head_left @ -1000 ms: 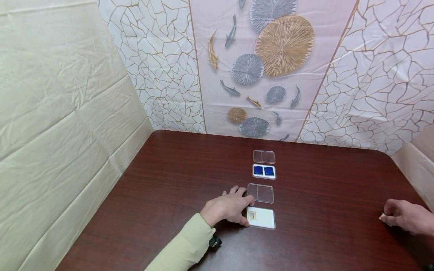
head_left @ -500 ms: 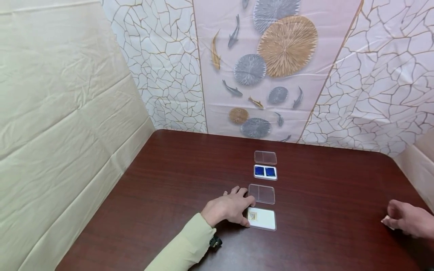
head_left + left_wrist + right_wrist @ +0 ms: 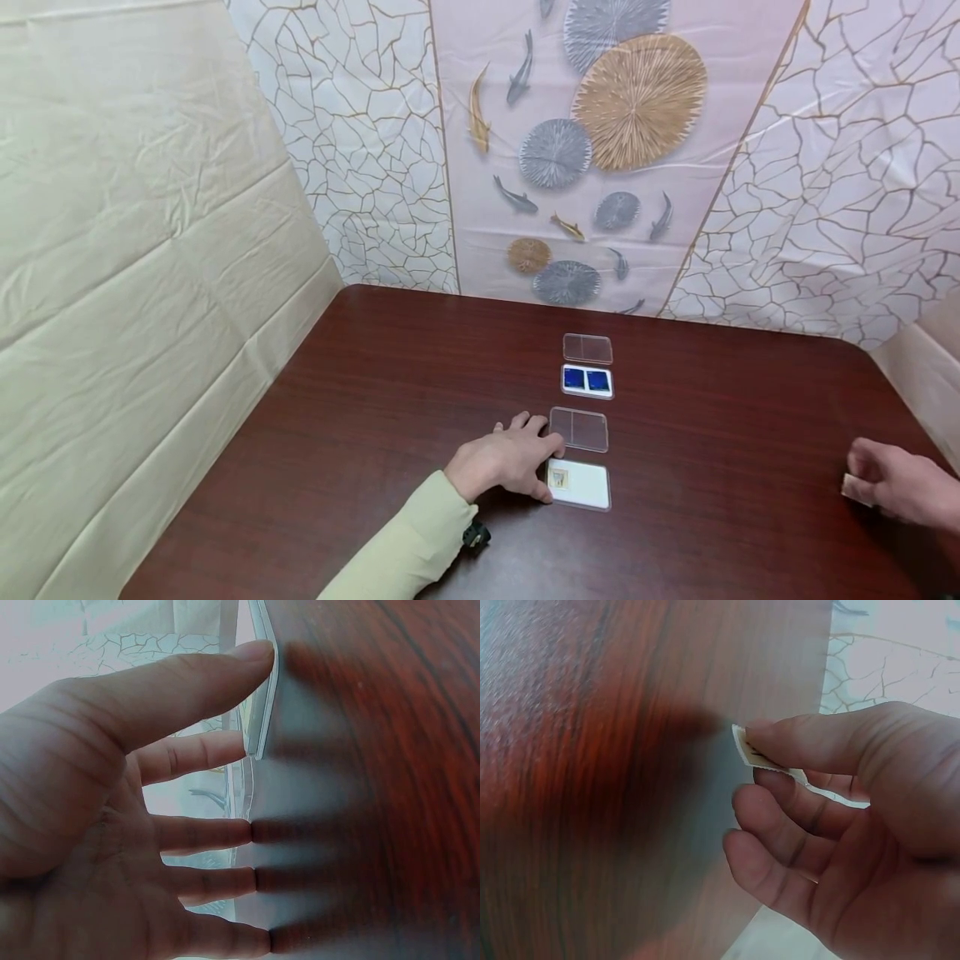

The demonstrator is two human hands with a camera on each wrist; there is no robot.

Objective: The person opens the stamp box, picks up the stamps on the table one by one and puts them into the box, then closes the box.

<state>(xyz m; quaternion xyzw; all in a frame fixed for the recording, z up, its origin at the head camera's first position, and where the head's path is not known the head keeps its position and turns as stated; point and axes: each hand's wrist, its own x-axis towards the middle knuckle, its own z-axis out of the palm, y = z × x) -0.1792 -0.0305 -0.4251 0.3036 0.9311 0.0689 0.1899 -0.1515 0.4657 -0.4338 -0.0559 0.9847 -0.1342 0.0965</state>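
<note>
My left hand (image 3: 510, 457) rests on the table with fingers spread. Its thumb and forefinger touch the left end of a flat clear case (image 3: 588, 486) with a white insert. One small tan stamp (image 3: 558, 478) lies at the left of that insert. In the left wrist view the fingers are fairly straight, the other fingertips on the tabletop, and the case (image 3: 262, 697) shows edge-on by the thumb. Far to the right, my right hand (image 3: 900, 482) pinches a small pale stamp (image 3: 757, 756) with perforated edges between thumb and forefinger, low over the table.
Beyond the near case lies a clear lid (image 3: 579, 429). Farther back are a second case with two dark blue stamps (image 3: 586, 380) and another clear lid (image 3: 588, 348). The dark red table (image 3: 420, 358) meets patterned cloth (image 3: 382, 167) at the back.
The right hand has shifted slightly, and the stamp in its pinch has turned a little. The left hand keeps its place by the case. The head view has swung slightly.
</note>
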